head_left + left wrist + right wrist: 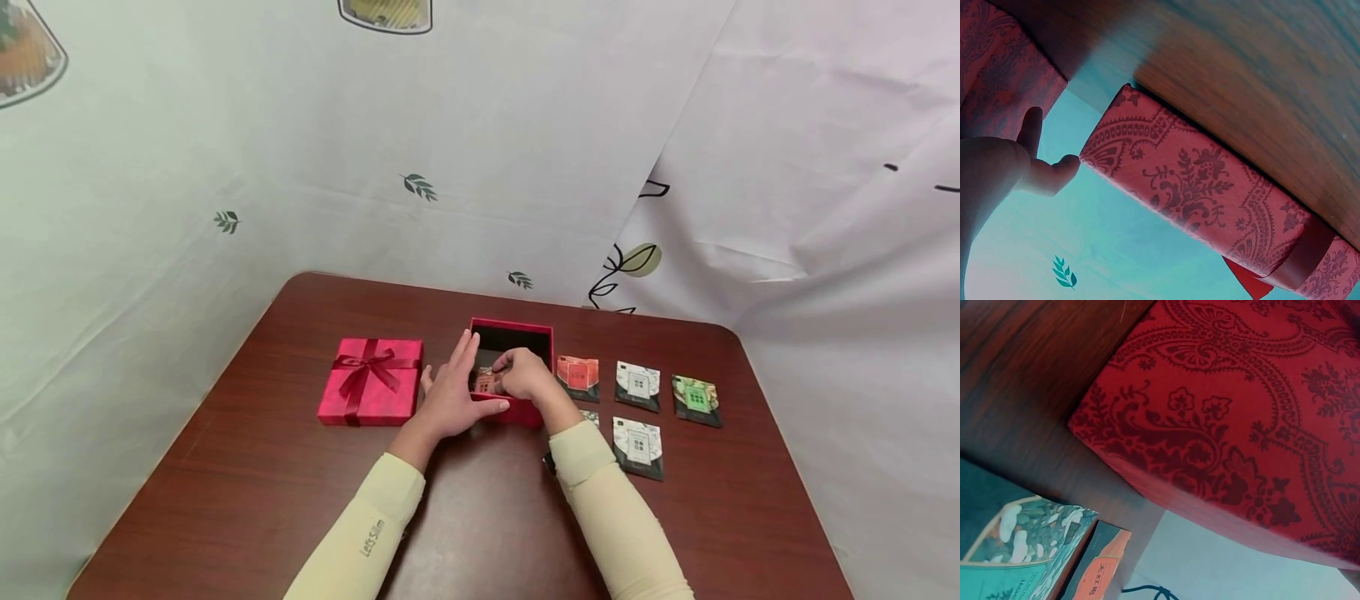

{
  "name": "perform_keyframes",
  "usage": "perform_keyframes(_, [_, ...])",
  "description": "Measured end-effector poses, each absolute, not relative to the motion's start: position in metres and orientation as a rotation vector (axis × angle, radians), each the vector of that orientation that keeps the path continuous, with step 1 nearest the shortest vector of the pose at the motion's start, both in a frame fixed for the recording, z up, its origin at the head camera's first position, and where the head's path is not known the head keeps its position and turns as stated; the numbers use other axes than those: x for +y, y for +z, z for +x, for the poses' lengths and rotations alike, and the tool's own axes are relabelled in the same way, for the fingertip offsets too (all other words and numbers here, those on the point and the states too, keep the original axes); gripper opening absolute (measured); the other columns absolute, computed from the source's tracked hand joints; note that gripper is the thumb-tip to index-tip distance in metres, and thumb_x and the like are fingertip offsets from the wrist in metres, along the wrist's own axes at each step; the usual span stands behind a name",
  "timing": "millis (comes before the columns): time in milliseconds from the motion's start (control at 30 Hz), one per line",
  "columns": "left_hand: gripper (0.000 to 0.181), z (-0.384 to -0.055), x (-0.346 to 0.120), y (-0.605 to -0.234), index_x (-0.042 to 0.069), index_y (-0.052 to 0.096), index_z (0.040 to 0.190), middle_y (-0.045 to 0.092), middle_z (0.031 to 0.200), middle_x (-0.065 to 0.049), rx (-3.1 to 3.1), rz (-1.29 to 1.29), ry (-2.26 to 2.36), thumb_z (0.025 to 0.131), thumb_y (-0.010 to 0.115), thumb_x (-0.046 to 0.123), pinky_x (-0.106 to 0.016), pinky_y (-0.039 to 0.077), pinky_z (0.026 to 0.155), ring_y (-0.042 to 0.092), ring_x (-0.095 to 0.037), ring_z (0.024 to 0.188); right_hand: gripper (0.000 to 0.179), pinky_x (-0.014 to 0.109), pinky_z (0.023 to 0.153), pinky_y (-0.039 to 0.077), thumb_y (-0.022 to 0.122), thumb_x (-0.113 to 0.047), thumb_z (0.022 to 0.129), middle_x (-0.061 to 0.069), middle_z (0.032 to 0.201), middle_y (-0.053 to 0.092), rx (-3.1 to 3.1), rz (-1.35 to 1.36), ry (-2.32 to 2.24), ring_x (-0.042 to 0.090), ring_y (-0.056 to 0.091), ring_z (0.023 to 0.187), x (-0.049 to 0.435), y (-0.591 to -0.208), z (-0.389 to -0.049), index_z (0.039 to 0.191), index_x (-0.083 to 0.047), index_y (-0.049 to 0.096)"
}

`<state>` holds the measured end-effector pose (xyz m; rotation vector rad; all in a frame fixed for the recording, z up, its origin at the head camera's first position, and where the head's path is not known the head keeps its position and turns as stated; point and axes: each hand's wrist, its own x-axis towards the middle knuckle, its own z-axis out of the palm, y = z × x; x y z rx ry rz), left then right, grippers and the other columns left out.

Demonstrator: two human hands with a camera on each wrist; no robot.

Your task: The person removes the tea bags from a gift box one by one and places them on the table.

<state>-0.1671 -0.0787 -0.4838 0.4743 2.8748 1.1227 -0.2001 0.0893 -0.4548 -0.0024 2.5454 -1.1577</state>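
A red patterned gift box (pixel 517 414) stands uncovered, its dark inside facing up. My left hand (pixel 448 400) lies over the box's left front corner, thumb stretched along the front rim and fingers extended along the left side. Inside the box, my right hand (pixel 522 375) pinches the right edge of a small reddish-brown tea sachet (pixel 484 382). In the left wrist view, part of the left hand (pixel 1016 162) shows between the box (pixel 1010 81) and its lid (pixel 1191 175). Only the box's outer wall (pixel 1197 425) appears in the right wrist view; the right hand's fingers are hidden there.
Left of the box lies the red lid (pixel 371 382) with a dark ribbon bow. To the right are an orange sachet (pixel 578 377), two white sachets (pixel 638 385), a green one (pixel 696 400) and another partly behind the right arm (pixel 591 418). White cloth (pixel 487 167) hangs behind the brown table (pixel 247 433).
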Motion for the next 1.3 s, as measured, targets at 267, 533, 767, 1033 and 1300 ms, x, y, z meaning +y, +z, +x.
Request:
perform_keyframes(267, [0.116,-0.168,-0.078,-0.486,0.024,0.012,0.162,0.004,0.167,0.008,2.888,0.48,1.119,0.076,0.081,0.058,-0.072,0.005,0.107,0.046,-0.042,0.131,0.022,0.04,0.076,0.053,0.077,-0.007,0.082,0.006,0.092,0.067,2.651,-0.025,-1.003,0.024,0.059,0.085,0.084,-0.454,-0.201,0.102,-0.005,0.071])
perform_keyframes(533, [0.114,-0.168,-0.077,-0.487,0.025,0.014,0.162,0.005,0.167,0.006,2.878,0.491,1.131,0.076,0.081,0.058,-0.073,0.004,0.106,0.046,-0.042,0.131,0.024,0.039,0.07,0.054,0.077,-0.005,0.079,0.006,0.092,0.066,2.753,0.069,-0.971,0.024,0.059,0.083,0.08,-0.451,-0.197,0.101,-0.008,0.069])
perform_keyframes(767, [0.114,-0.168,-0.078,-0.487,0.024,0.015,0.162,0.006,0.167,0.005,2.88,0.49,1.143,0.076,0.082,0.057,-0.073,0.004,0.106,0.046,-0.042,0.131,0.031,0.035,0.062,0.05,0.071,0.002,0.08,0.004,0.09,0.064,2.822,0.02,-1.09,0.023,0.057,0.078,0.082,-0.453,-0.193,0.109,-0.01,0.067])
perform_keyframes(1033, [0.114,-0.168,-0.079,-0.488,0.023,0.016,0.162,0.006,0.167,0.005,2.873,0.491,1.154,0.076,0.082,0.057,-0.073,0.003,0.106,0.047,-0.043,0.13,0.036,0.037,0.069,0.054,0.083,-0.002,0.079,0.002,0.092,0.067,2.864,-0.039,-1.278,0.019,0.06,0.081,0.084,-0.45,-0.188,0.11,-0.012,0.068])
perform_keyframes(1300, [0.115,-0.17,-0.078,-0.488,0.025,0.014,0.162,0.003,0.167,0.008,2.874,0.458,1.13,0.074,0.082,0.057,-0.072,0.004,0.107,0.047,-0.041,0.13,0.043,0.036,0.072,0.056,0.084,-0.003,0.079,0.005,0.105,0.067,2.856,-0.043,-1.465,0.021,0.06,0.081,0.09,-0.446,-0.181,0.117,-0.014,0.068])
